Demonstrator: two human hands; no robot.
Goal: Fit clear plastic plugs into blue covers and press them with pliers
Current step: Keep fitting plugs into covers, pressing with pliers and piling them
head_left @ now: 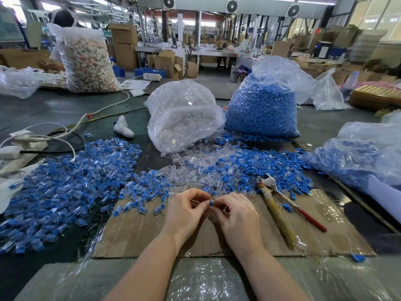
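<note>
Both hands meet at about 6 o'clock over the cardboard sheet (pixel 152 231): the left hand (pixel 184 210) pinches what looks like a clear plug (pixel 198 201), and the right hand (pixel 236 212) has its fingertips curled round a blue cover (pixel 211 203). Parts that tiny could easily go in crooked or pop loose into the piles at 12 o'clock. The pliers (pixel 280 199) sit untouched out at 3 o'clock, so there's a reach coming too.

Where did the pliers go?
The pliers lie on the cardboard sheet, just right of the right hand, with their jaws up by the loose blue covers.
</note>
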